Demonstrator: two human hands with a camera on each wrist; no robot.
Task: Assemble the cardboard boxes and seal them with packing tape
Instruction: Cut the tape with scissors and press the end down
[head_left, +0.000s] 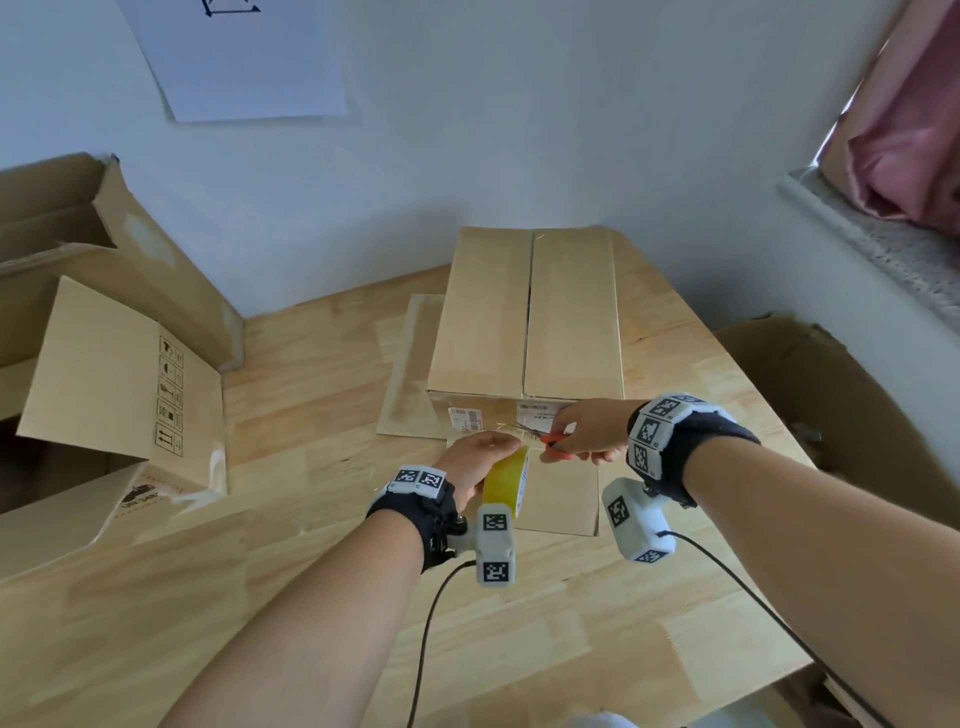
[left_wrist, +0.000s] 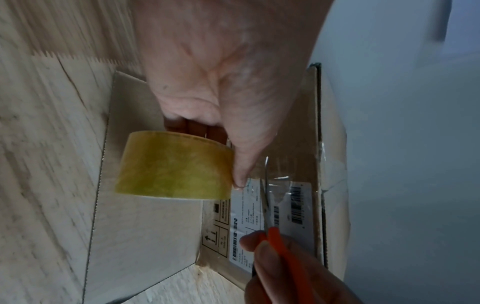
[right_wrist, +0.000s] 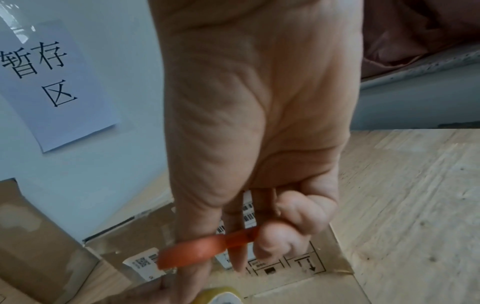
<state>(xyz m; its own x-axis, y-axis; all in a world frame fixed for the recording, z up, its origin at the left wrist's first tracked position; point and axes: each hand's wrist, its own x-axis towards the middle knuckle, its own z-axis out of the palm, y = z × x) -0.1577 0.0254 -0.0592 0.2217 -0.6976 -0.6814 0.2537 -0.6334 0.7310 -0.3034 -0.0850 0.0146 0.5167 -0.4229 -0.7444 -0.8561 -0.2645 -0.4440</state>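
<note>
A closed cardboard box (head_left: 524, 317) stands on the wooden table (head_left: 311, 519), its top flaps meeting along a middle seam, labels on its near face (left_wrist: 298, 201). My left hand (head_left: 478, 462) grips a yellowish tape roll (head_left: 506, 483) (left_wrist: 174, 166) just in front of that face, thumb on the roll's edge. A clear strip of tape runs from the roll to the box. My right hand (head_left: 584, 431) holds orange-handled scissors (head_left: 550, 441) (left_wrist: 275, 236) (right_wrist: 207, 246), blades across the strip right of the roll.
Flat cardboard sheets (head_left: 410, 364) lie under and in front of the box. Open boxes (head_left: 114, 395) stand at the left and another one (head_left: 831, 405) at the table's right edge. A paper sign (right_wrist: 49, 82) hangs on the wall. Cables trail from both wrists.
</note>
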